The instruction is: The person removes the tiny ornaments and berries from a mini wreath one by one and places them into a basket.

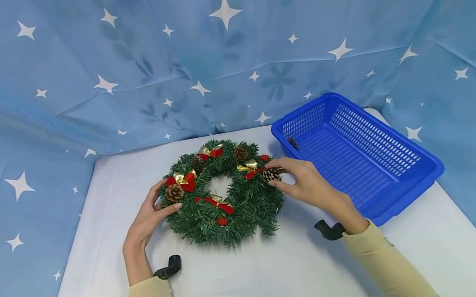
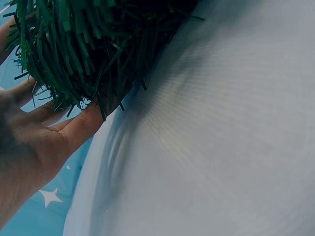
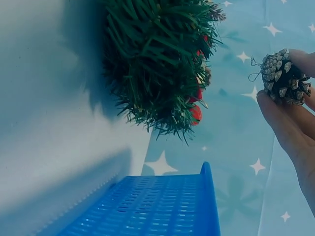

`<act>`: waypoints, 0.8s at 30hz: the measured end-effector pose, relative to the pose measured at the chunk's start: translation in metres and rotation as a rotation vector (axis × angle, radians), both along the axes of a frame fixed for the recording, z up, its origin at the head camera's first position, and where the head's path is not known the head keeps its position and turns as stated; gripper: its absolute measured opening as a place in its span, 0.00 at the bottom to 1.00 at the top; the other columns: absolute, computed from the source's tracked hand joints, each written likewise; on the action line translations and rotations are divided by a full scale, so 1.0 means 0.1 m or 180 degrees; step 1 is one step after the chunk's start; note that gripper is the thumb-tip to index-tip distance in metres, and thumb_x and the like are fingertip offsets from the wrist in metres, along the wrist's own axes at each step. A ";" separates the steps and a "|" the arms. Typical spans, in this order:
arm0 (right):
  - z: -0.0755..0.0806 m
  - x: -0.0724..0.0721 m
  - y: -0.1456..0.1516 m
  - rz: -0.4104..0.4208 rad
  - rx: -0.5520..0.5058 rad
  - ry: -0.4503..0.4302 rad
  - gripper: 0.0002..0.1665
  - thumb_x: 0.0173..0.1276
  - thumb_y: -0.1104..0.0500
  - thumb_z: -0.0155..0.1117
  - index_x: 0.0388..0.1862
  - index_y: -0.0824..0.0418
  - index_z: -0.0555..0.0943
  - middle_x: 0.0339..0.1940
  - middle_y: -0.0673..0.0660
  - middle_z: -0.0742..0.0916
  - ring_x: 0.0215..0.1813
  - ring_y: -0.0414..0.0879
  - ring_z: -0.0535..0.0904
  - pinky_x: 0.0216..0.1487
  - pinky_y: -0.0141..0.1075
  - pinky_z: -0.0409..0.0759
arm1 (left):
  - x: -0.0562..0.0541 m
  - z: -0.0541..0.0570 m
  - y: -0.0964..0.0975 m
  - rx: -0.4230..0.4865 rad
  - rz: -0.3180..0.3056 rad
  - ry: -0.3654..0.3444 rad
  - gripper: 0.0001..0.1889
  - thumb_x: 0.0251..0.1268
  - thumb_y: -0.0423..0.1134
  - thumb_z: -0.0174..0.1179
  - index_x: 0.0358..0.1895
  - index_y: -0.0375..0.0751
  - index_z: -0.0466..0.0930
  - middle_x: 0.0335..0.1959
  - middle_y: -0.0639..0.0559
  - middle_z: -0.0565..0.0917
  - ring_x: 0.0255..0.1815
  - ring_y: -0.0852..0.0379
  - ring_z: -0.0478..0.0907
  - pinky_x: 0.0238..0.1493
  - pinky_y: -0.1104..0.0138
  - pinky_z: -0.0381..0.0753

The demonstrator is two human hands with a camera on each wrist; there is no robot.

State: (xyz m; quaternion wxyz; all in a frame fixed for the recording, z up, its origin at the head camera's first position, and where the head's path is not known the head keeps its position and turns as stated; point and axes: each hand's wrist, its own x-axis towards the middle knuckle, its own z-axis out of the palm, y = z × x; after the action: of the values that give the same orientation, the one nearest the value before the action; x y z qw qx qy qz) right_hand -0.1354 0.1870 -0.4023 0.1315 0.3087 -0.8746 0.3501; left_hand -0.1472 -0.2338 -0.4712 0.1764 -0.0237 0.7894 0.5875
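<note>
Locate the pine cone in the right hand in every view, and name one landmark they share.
Head: the cone is just right of and below centre, pinched by the right hand.
Left wrist: not in it.
Right wrist: upper right.
Shared landmark: the green wreath, in all three.

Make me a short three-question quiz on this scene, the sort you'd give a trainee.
1. Multiple choice: what does the right hand pinch?
A) a red bow
B) a pinecone
C) a candle
2. True or false: in the head view, the blue basket stands to the left of the wreath.
3. Fill in the blank: the ____ hand holds the edge of the wreath.

Key:
1. B; the right wrist view shows the pinecone apart from the wreath.
2. False; the blue basket stands to the right.
3. Left; the left hand has its thumb on top of the wreath.
</note>
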 end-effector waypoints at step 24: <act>0.28 -0.03 0.22 0.0002 0.0317 0.0126 0.23 0.63 0.67 0.76 0.58 0.66 0.84 0.50 0.59 0.89 0.46 0.52 0.89 0.43 0.46 0.87 | 0.00 -0.01 0.00 0.0014 -0.0017 0.0045 0.52 0.66 0.50 0.72 0.84 0.67 0.44 0.87 0.47 0.37 0.83 0.24 0.37 0.76 0.30 0.47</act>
State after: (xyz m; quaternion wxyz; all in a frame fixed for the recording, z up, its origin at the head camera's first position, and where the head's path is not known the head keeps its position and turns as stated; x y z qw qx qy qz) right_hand -0.1380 0.2094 -0.3747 0.1333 0.3220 -0.8880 0.3000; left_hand -0.1467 -0.2341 -0.4725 0.1724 -0.0170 0.7894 0.5889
